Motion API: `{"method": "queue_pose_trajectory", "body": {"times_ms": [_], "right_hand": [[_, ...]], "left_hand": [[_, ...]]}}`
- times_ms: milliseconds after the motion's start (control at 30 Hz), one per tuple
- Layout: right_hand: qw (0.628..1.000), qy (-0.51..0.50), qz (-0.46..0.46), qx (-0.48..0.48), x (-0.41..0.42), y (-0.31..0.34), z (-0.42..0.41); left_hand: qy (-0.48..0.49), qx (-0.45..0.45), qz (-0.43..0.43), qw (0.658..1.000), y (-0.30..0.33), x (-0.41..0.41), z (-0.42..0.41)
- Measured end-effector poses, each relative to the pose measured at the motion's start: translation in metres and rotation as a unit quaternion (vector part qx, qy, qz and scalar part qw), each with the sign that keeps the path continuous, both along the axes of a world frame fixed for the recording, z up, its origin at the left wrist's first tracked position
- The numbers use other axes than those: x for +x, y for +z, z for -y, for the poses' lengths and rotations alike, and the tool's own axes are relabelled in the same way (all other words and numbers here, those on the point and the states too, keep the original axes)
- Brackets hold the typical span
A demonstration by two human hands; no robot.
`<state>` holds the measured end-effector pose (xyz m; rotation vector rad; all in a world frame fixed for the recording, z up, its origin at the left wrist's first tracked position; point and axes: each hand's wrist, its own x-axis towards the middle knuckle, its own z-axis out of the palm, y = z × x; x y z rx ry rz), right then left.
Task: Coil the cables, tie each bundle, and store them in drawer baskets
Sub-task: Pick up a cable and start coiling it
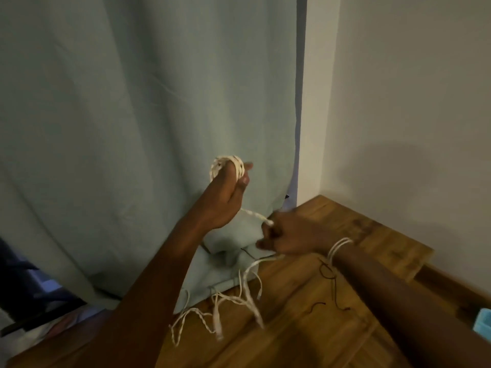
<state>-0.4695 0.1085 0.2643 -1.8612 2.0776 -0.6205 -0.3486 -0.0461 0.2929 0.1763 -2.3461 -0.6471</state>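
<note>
the left hand (228, 192) is raised in front of the curtain (132, 115), its grip curled round a small coil (228, 166) of white braided cable wound over the fingers; the thumb and a fingertip stick out past the loops. how many turns the coil has is hard to count. from under that hand one strand runs down and right to the right hand (287, 235), whose grip is closed, pinching the cable (256, 215) at the knuckles; the fingertips themselves are turned away and mostly hidden. below the right hand the rest of the cable hangs and trails in loose, motion-blurred bends across the wooden tabletop (345, 328), its end too smeared to make out. thin white loops (338, 248) sit round the right wrist, and a thin dark cord (329, 277) lies on the wood beside that forearm. the curtain hem is bunched on the tabletop behind the hands. a light blue object (484, 321) is cut off by the right edge.
</note>
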Motion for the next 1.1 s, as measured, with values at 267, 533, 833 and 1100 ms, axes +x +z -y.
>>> {"method": "queue_pose_trajectory", "body": {"times_ms": [267,533,833,1100], "right_hand": [[0.958,-0.012,-0.054,-0.282,-0.033,0.098,-0.001],[0.938,-0.016,0.204,-0.278,-0.035,0.065,0.046],[0.932,0.123,0.334,0.070,0.006,0.027,0.041],[0.995,0.082,-0.044,-0.033,-0.024,0.092,0.002]], "left_hand": [[-0.067,0.162,0.078,0.981,0.000,0.009,-0.004],[-0.349,0.527,-0.164,0.757,0.024,0.007,-0.033],[-0.145,0.360,-0.268,0.882,0.039,-0.005,-0.003],[-0.002,0.105,0.031,0.994,0.012,0.009,0.023]]}}
